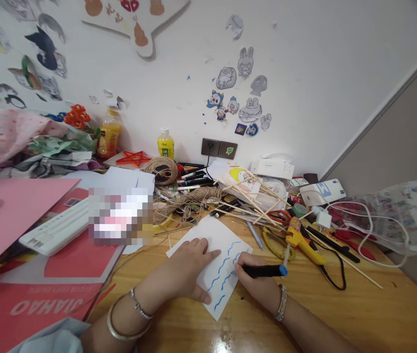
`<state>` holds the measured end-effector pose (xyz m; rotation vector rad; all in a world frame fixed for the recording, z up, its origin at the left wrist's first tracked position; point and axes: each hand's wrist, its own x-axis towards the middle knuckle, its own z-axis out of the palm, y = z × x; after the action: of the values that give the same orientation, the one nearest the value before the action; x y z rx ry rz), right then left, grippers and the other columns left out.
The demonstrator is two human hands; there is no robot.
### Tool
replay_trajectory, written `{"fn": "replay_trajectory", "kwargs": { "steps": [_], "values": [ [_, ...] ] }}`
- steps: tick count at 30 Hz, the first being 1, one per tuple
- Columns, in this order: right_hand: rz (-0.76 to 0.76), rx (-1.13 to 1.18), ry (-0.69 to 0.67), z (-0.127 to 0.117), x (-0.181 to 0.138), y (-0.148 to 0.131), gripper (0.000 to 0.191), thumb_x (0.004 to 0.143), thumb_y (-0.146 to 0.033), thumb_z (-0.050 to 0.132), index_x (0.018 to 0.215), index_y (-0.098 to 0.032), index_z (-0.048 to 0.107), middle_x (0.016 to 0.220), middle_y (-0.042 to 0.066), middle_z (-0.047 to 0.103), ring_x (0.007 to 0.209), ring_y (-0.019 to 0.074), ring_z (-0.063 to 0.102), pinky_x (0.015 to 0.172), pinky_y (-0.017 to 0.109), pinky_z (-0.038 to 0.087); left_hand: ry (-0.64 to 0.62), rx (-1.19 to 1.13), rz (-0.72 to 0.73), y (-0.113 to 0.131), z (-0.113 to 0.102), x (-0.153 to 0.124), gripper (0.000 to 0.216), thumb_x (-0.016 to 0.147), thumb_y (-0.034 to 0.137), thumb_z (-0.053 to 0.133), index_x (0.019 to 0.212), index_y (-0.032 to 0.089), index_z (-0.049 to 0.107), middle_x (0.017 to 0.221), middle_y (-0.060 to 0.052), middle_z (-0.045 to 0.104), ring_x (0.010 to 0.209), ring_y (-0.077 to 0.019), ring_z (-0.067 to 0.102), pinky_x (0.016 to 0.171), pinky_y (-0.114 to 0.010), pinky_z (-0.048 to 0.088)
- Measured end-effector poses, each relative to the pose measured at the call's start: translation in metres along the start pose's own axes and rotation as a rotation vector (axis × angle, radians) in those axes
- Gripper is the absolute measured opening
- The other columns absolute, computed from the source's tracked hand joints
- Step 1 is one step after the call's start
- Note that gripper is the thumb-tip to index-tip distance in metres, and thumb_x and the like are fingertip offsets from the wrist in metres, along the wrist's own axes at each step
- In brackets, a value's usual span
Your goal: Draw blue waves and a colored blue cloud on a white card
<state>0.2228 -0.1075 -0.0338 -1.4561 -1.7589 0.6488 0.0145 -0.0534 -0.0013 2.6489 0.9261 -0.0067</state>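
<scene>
1. Beneath our left fingers [214, 255] lies the white paper [216, 274], set askew on the wooden surface [179, 318] with one corner pointing toward us. These fingers are spread wide and grip nothing; they seem to steady the paper.
2. Beside them, at the right edge of the paper, our right fingers [244, 257] are closed narrowly round a black pen [263, 271] with a blue end. They hide its tip, so we cannot tell whether it touches the paper.
3. Between the two sets of fingers run blue wavy lines [224, 265] in staggered rows. We judge the step in hand to be drawing these waves.
4. For a further stroke, we would want the paper pinned flat, our left fingers clear of fresh ink, and a light, even hold on the black pen.
5. Beyond our right fingers lie a grey pen [254, 235] and, farther right, a yellow glue gun [306, 247], both apart from the paper.
</scene>
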Motion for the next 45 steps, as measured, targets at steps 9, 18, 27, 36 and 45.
{"fn": "replay_trajectory", "kwargs": {
  "steps": [9,18,27,36,45],
  "values": [
    [-0.02,0.046,0.024,-0.001,0.001,0.004,0.024,0.076,-0.026,0.048,0.053,-0.021,0.043,0.051,-0.003,0.048,0.05,0.0136,0.045,0.048,0.024,0.035,0.002,0.004,-0.002,0.0,0.0,0.0,0.091,0.058,0.057,0.076,0.137,0.025,0.044,0.118,-0.012,0.048,0.105,-0.0337,0.048,0.09,-0.043,0.04],
    [0.027,0.054,0.051,0.002,0.002,0.005,0.025,0.075,-0.026,0.048,0.052,-0.021,0.039,0.049,-0.005,0.042,0.049,0.0125,0.04,0.047,0.023,0.033,-0.01,0.0,-0.008,0.001,-0.002,0.0,0.091,0.059,0.058,0.076,0.137,0.024,0.044,0.118,-0.013,0.049,0.106,-0.0342,0.048,0.091,-0.043,0.04],
    [-0.053,0.075,-0.022,0.001,-0.003,0.006,0.025,0.078,-0.027,0.048,0.054,-0.021,0.044,0.051,-0.004,0.048,0.05,0.0131,0.045,0.049,0.024,0.035,-0.002,0.017,-0.004,0.002,-0.002,0.0,0.092,0.057,0.056,0.078,0.137,0.024,0.045,0.116,-0.013,0.049,0.104,-0.0331,0.049,0.09,-0.042,0.041],
    [-0.251,-0.138,-0.174,0.005,-0.011,0.007,0.024,0.081,-0.027,0.052,0.059,-0.022,0.057,0.055,-0.001,0.061,0.054,0.0148,0.052,0.052,0.025,0.036,0.015,0.043,0.001,-0.001,0.002,0.001,0.094,0.057,0.062,0.075,0.137,0.026,0.044,0.117,-0.012,0.049,0.102,-0.0331,0.05,0.089,-0.043,0.041],
    [-0.304,-0.113,-0.198,0.006,-0.011,0.002,0.029,0.082,-0.033,0.054,0.055,-0.022,0.057,0.053,-0.002,0.06,0.051,0.014,0.051,0.052,0.024,0.035,0.017,0.05,0.012,-0.003,0.004,0.001,0.093,0.058,0.062,0.075,0.137,0.025,0.044,0.117,-0.013,0.049,0.103,-0.0334,0.05,0.089,-0.042,0.041]
  ]
}}
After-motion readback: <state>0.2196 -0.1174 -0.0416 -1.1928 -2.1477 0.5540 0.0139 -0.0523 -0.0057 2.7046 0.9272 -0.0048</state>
